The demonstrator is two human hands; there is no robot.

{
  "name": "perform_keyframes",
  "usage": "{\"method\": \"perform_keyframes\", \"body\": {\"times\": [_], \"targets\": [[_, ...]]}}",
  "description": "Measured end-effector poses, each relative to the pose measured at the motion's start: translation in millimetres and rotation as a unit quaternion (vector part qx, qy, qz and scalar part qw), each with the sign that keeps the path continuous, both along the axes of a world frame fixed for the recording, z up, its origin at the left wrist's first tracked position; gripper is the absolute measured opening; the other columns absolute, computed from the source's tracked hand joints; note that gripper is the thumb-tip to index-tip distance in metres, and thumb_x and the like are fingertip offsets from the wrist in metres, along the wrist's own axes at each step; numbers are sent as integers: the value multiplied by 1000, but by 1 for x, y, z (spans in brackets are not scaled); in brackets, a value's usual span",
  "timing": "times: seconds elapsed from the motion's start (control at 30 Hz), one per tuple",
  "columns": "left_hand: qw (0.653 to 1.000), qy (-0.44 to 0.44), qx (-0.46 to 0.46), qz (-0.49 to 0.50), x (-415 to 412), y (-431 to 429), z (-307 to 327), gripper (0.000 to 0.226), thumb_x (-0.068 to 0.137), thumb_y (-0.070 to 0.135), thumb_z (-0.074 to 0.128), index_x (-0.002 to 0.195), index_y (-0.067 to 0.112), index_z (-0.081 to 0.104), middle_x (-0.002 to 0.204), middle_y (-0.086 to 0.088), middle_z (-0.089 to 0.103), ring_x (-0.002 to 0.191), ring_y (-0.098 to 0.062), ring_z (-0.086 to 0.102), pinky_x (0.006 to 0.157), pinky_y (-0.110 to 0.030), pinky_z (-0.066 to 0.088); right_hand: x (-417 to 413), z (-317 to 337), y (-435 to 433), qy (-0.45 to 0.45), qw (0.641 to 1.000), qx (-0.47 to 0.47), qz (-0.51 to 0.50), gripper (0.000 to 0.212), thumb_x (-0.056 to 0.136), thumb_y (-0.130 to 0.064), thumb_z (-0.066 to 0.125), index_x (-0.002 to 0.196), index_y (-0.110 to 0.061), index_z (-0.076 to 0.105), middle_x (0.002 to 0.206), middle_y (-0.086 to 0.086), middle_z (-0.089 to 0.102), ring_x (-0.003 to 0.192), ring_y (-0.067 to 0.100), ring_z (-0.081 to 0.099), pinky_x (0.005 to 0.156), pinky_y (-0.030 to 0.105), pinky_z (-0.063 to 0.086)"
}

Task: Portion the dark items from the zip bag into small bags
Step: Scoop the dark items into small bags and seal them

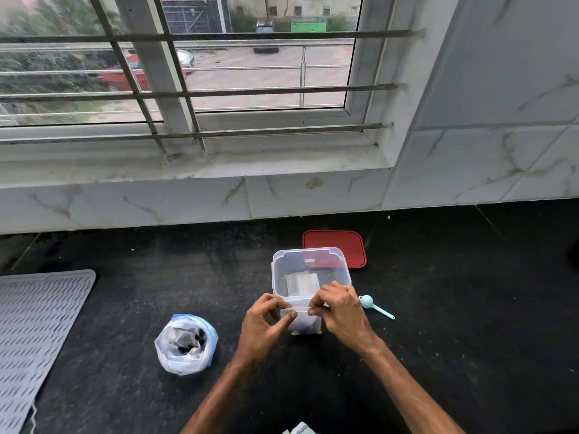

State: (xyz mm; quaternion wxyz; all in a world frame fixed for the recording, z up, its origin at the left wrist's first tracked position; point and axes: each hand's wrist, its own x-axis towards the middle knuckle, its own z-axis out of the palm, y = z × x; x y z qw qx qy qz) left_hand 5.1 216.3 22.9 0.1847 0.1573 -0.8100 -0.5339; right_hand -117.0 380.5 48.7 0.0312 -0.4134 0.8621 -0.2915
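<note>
A small clear bag (303,322) stands on the black counter in front of me. My left hand (266,324) pinches the left end of its top strip between thumb and forefinger. My right hand (340,310) pinches the right end of the same strip. To the left sits the large zip bag (185,346), open at the top, with dark items inside. A clear plastic container (310,270) stands just behind the small bag and holds more small bags.
A red lid (341,242) lies behind the container. A light blue scoop (374,305) lies to the right of my right hand. A grey ribbed mat (34,324) covers the counter's left side. Tiled wall and window sill run along the back.
</note>
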Motion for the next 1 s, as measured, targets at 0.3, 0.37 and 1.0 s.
{"method": "perform_keyframes", "body": {"times": [0.3,0.37,1.0], "targets": [[996,-67,-52,39,-1,4,0,21,79,21,80,73,34,65,78,14,66,73,-5,62,59,-11,45,1,-8,4,3,998,43,-38,7,82,-34,73,83,-29,68,81,-17,65,77,3,51,74,28,39],[993,-92,-48,52,-3,6,-5,15,79,25,79,75,31,66,77,15,66,74,-3,62,60,-14,47,3,-10,6,-21,998,51,-38,7,84,-34,70,86,-28,68,85,-14,67,83,8,59,78,30,47],[967,-140,-163,139,-1,4,13,11,89,40,66,85,31,60,73,18,62,64,-2,59,58,-25,49,-28,11,-16,61,996,30,-61,7,88,-28,70,89,-21,69,86,-7,68,80,11,63,66,28,55]]}}
